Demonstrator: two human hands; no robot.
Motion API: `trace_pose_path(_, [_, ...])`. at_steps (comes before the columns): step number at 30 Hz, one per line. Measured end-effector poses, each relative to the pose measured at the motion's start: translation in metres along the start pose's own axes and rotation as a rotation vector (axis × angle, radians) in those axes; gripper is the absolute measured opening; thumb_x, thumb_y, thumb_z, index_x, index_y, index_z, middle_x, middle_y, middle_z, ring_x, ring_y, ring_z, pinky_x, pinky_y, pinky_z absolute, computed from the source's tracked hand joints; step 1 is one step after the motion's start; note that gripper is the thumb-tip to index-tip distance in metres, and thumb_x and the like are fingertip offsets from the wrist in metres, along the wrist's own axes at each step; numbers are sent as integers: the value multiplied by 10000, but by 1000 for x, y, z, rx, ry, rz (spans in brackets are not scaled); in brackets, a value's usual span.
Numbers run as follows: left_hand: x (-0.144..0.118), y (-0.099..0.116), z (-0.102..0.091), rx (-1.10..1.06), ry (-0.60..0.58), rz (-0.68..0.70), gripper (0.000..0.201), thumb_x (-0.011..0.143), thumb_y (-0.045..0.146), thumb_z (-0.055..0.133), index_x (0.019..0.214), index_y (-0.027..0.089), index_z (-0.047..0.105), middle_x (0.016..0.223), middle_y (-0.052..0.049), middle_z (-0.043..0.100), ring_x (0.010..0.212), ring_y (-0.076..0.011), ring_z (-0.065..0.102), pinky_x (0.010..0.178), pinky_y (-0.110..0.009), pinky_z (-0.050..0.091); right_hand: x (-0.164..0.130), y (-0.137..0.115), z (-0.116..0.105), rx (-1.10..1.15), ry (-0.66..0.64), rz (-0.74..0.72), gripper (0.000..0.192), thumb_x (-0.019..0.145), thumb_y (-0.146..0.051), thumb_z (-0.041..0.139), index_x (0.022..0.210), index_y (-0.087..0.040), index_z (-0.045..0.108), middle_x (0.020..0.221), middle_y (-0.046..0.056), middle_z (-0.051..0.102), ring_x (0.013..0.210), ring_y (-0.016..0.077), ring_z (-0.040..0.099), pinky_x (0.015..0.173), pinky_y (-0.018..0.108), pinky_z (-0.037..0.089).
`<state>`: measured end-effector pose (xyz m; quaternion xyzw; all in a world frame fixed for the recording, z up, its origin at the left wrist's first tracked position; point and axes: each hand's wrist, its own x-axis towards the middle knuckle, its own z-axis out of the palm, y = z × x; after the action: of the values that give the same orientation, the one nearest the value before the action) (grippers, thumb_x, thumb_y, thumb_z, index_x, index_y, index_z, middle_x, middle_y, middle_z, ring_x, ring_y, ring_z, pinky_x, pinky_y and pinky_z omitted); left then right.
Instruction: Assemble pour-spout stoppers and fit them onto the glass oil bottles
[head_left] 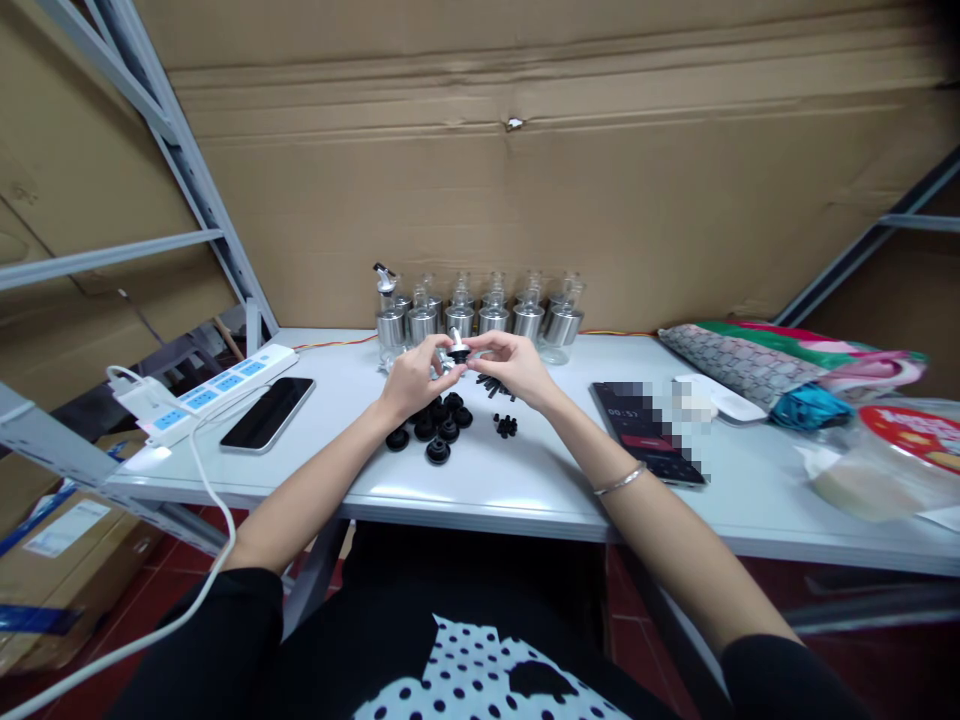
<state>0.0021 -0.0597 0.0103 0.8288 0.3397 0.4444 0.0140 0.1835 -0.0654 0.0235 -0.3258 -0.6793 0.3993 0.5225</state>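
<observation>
- we see our left hand (411,378) and right hand (511,366) raised together just above the white table (525,480), both pinching one small spout cap (458,349) between the fingertips.
- the spout cap sits between the two hands, in front of the row of glass bottles (480,318) with steel sleeves that stands against the cardboard wall (570,180).
- we judge the cap light and stiff, a black base with a slim pale nozzle; small enough to slip, so we would hold it by the wider black base, not the thin tip.
- below our hands a cluster of black stoppers (435,425) lies on the table, with some smaller black bits (505,425) just beside it.
- the bottles look fragile and easy to topple; one at the left end already wears a spout.
- a dark phone (268,413) and a white power strip (206,392) lie to the left; a second phone (645,430) and a patterned pouch (731,360) lie to the right.
</observation>
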Motion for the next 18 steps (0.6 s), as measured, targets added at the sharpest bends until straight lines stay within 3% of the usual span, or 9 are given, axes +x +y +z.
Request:
trace_pose_path(6, [0,-1,4,19,11,69,292,816,243,505,1100,177,507,985,-46,624,631,-84,580,676,-223,467,1,0,-4,-64,-32,6,244,687,-193,579,888,-176,717,875,34,730,858,178,662,845,359,510])
trace_pose_path(8, [1,-1,4,29,-14,77,289,811,213,498,1098,183,517,982,-45,609,661,-92,575,682,-226,468,2,-3,-8,-213,-50,-19,254,721,-180,543,898,-185,725,871,34,732,863,187,663,842,360,506])
trace_pose_path(12, [2,-1,3,77,-17,135,252,770,127,499,1010,183,552,972,-51,542,846,-135,553,779,-248,461,5,-3,-30,-713,-34,-54,231,736,-118,538,821,-192,739,905,48,732,886,213,655,847,347,482])
trace_pose_path(18, [3,-6,5,53,-27,130,200,761,68,465,919,168,536,968,-54,469,832,-125,515,767,-235,447,6,12,-68,-1139,-160,259,200,703,-91,564,784,-151,737,795,79,729,784,199,665,713,257,469])
